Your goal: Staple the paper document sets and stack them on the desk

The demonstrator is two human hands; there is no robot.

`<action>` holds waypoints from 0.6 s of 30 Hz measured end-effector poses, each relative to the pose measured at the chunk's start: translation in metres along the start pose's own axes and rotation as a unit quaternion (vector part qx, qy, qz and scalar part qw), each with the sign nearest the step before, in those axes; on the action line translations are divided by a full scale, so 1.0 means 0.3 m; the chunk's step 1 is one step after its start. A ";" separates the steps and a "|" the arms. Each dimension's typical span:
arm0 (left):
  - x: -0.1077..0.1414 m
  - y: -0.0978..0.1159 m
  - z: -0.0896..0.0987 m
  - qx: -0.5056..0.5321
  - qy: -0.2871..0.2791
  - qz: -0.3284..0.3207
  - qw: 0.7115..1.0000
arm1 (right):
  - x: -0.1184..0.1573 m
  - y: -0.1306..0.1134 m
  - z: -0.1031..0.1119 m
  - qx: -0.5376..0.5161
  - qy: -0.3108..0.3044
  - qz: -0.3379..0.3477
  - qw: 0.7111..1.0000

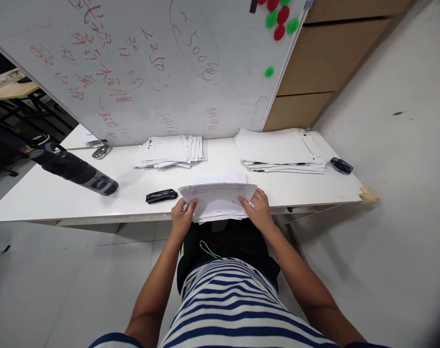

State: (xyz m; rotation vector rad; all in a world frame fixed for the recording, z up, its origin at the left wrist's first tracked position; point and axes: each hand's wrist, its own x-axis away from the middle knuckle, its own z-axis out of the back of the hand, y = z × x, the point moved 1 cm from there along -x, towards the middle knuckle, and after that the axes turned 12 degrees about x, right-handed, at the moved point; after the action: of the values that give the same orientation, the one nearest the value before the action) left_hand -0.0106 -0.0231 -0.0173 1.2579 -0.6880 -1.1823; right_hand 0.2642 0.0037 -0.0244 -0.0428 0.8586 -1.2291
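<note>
Both my hands grip a sheet of paper at its two side edges, thumbs on the near face. The sheet is tilted up and bowed. My left hand closes on its left edge, my right hand on its right edge. Beneath and in front of the sheet, more papers lie at the table's front edge; whether my fingers also hold some of these I cannot tell. A black stapler lies just left of my left hand.
On the white table are a left paper stack, a right paper stack, a dark bottle, a mouse and a small dark object. A whiteboard with red writing and magnets stands behind, beside cardboard boxes.
</note>
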 end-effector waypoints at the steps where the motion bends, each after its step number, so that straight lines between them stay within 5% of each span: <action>1: 0.001 -0.005 0.000 -0.006 -0.001 -0.006 1.000 | 0.002 0.000 -0.001 -0.001 0.003 0.002 1.000; 11: 0.016 -0.011 0.000 -0.034 0.002 -0.016 0.999 | 0.012 -0.007 -0.009 -0.007 0.036 -0.019 0.999; 18: 0.012 0.063 0.030 -0.010 -0.018 0.037 0.999 | 0.028 -0.067 0.052 -0.083 -0.086 -0.148 0.982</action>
State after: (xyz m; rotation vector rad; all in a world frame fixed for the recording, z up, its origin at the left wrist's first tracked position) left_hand -0.0122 -0.0315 0.0019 1.1874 -0.7422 -1.1513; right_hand 0.2580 -0.0173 -0.0089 -0.4192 0.8195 -1.4037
